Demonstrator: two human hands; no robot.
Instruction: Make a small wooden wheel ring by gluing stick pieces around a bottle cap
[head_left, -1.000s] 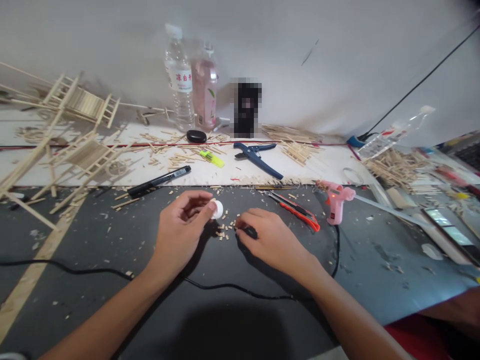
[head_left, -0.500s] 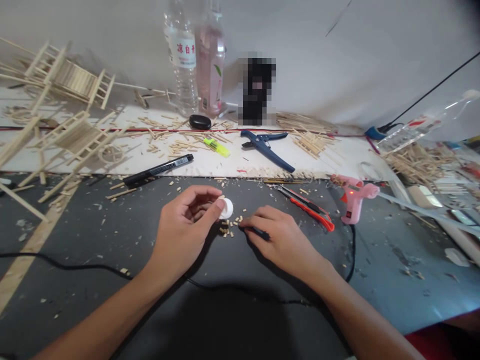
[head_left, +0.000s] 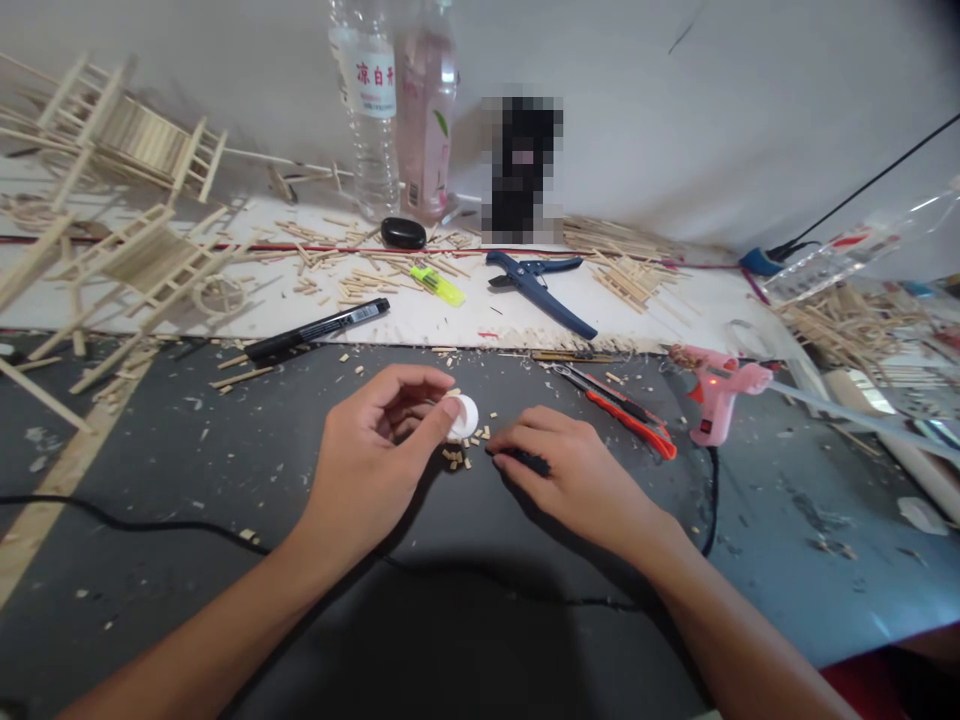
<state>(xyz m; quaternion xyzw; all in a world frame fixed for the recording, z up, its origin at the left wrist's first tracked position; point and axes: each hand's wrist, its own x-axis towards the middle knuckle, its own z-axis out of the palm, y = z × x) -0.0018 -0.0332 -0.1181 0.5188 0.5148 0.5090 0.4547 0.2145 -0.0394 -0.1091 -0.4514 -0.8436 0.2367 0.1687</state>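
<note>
Left hand (head_left: pixel 375 440) pinches white round disc (head_left: pixel 468 418), frame centre | Right hand (head_left: pixel 581 465) grips slim black tool (head_left: pixel 534 462), long axis near-horizontal | Small pale wooden pieces (head_left: pixel 456 458): below disc, left of tool

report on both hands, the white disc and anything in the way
Left hand: pinching white disc. Right hand: gripping slim black object, type unclear. Small wood bits lying between the hands.
</note>
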